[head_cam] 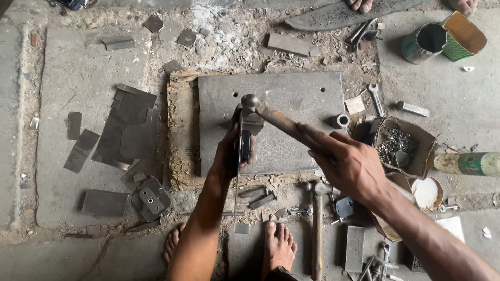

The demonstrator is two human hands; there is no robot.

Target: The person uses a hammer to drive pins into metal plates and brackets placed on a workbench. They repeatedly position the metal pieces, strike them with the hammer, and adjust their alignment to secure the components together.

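While the thick steel plate (291, 99) lies flat on its wooden base on the floor, the right hand (350, 165) is wrapped tight around the rusty handle of a hammer (284, 125), whose head sits just above the piece held by the other hand. The left hand (232, 153) is closed on a small dark metal bracket (245, 136), standing it upright on the plate's near half, directly under the hammer head. Cut sheet-metal pieces (127, 130) lie to the left, a second hammer (317, 229) by the bare foot (278, 247).
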